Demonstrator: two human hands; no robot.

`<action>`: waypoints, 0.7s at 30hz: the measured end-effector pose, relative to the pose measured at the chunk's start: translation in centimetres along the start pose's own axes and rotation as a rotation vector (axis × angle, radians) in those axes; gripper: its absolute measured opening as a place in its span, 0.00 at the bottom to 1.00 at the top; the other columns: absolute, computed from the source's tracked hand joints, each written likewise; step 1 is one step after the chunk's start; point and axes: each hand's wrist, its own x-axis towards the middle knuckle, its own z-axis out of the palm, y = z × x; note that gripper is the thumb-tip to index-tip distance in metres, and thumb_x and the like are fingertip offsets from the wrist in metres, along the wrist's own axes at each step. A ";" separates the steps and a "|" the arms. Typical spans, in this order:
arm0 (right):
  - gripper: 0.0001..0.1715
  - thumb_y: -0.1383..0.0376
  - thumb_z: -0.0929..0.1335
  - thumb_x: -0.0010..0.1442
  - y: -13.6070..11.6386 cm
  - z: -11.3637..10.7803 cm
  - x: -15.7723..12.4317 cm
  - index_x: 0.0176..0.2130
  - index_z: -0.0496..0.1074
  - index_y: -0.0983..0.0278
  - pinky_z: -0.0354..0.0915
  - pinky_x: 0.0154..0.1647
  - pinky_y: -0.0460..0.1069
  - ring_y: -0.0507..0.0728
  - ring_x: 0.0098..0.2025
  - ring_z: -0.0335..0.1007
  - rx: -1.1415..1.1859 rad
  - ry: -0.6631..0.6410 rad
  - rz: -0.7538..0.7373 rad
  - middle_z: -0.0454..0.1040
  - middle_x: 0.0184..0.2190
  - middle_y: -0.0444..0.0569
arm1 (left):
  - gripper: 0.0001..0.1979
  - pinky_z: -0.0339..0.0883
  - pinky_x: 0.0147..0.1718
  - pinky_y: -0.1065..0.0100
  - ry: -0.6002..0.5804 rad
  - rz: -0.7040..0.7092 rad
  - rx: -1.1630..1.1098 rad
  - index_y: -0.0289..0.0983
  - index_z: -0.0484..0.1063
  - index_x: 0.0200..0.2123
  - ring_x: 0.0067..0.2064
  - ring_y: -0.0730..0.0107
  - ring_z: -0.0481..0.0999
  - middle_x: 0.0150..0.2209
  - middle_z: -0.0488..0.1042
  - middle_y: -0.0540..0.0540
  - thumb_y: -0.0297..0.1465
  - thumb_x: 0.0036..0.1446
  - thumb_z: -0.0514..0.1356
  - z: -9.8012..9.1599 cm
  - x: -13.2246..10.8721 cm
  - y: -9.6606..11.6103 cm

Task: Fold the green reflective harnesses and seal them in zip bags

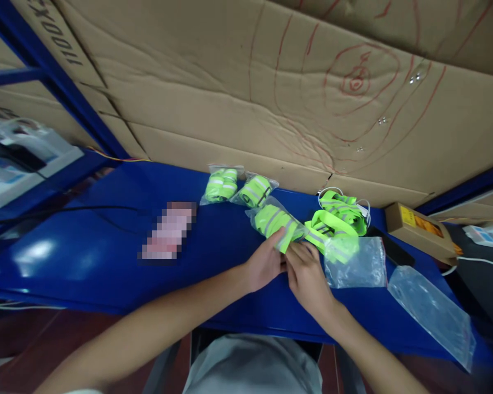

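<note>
My left hand is closed with its thumb on a neon yellow-green reflective strap with grey stripes. Against it, the fingers of my right hand are curled around the near end of the same strap; the fingertips are partly hidden. Just beyond my hands lies a clear bag with rolled strap showing through it; I cannot tell whether the held end belongs to that roll. A loose heap of reflective straps lies to the right, partly under a clear plastic bag.
Two bagged strap rolls, a left one and a right one, stand by the cardboard wall. A blurred pink item lies left on the blue table. Rightward are another clear bag, a dark phone-like object and a cardboard box.
</note>
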 end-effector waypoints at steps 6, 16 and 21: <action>0.37 0.81 0.60 0.53 -1.2 0.3 -1.8 0.60 0.68 0.66 0.29 0.69 0.77 0.73 0.75 0.40 0.191 -0.248 0.126 0.71 0.63 0.58 | 0.25 0.66 0.55 0.60 0.040 -0.066 0.049 0.32 0.78 0.47 0.49 0.55 0.81 0.44 0.83 0.38 0.48 0.66 0.56 0.1 -0.1 -0.2; 0.23 0.74 0.66 0.54 -0.3 -0.6 3.5 0.51 0.73 0.70 0.41 0.67 0.78 0.75 0.64 0.62 0.161 -0.480 0.097 0.74 0.56 0.68 | 0.22 0.67 0.52 0.63 0.021 -0.084 0.138 0.34 0.78 0.49 0.49 0.57 0.80 0.42 0.83 0.41 0.46 0.64 0.60 -0.4 0.2 0.0; 0.23 0.69 0.65 0.65 0.3 -2.5 1.6 0.58 0.68 0.66 0.45 0.71 0.67 0.67 0.69 0.58 0.223 -0.371 -0.019 0.68 0.64 0.61 | 0.24 0.68 0.46 0.65 0.066 -0.050 0.139 0.33 0.79 0.47 0.44 0.61 0.79 0.41 0.83 0.41 0.47 0.68 0.54 -0.2 0.3 0.4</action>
